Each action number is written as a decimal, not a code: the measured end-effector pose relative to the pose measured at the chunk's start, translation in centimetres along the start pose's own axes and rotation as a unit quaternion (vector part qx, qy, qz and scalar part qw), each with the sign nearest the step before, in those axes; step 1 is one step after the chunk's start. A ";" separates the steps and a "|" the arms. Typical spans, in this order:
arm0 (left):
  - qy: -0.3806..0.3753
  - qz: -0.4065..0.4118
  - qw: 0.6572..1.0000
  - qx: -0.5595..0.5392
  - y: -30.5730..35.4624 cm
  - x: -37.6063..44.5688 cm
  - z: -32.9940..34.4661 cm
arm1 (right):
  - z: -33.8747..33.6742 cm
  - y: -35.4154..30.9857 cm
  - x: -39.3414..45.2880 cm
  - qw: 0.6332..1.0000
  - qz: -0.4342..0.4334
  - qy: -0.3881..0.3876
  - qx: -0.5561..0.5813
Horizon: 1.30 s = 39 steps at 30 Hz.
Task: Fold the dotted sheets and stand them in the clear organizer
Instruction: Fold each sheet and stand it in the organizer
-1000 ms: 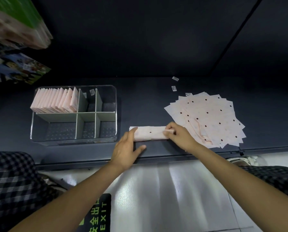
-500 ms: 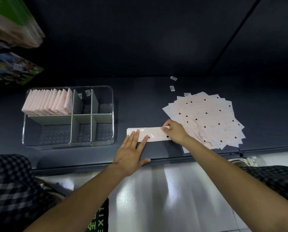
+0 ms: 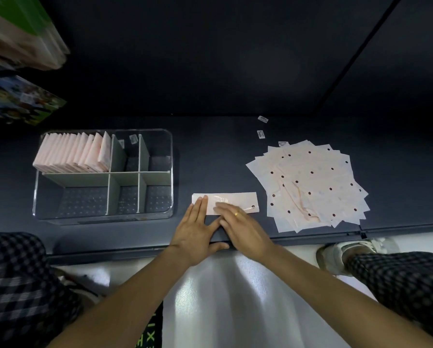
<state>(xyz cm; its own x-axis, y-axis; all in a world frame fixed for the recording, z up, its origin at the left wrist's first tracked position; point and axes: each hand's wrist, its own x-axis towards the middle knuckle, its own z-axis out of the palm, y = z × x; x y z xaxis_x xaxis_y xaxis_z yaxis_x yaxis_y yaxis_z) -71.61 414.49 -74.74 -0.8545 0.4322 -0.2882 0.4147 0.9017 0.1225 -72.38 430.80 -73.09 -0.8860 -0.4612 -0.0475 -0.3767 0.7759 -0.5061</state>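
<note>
Hidden: near edge of folded strip under both hands; loose sheets overlapped, count unclear.
Hands: left hand and right hand lay flat, fingers straight, pressing strip.
Counts: one clear organizer at 9 o'clock, six compartments; folded sheets upright in back-left one; three small labels.
Surface: dark surface, dark wall behind, pale floor below.

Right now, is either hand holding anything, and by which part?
Nothing is gripped. Left hand and right hand press flat fingers on the folded strip, left end and middle.
</note>
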 end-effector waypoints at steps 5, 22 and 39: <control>-0.009 -0.002 1.000 0.011 0.0 0.0 -0.2 | -1.2 3.2 -2.2 0.996 0.016 0.075 -0.037; 0.034 -0.047 0.997 -0.053 0.4 -0.4 -2.0 | -4.7 3.6 0.4 0.938 -0.153 0.061 -0.307; 0.162 -0.063 0.963 -0.208 0.5 -1.2 -0.8 | -3.6 0.9 -3.0 0.987 0.046 -0.140 0.066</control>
<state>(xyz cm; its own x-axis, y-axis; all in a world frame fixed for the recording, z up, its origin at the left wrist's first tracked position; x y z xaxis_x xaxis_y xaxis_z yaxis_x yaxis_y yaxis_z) -70.63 414.45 -73.58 -0.9704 0.2405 -0.0215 0.1987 0.8460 0.4948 -71.02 434.38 -70.29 -0.7985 -0.5069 -0.3247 -0.2442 0.7658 -0.5950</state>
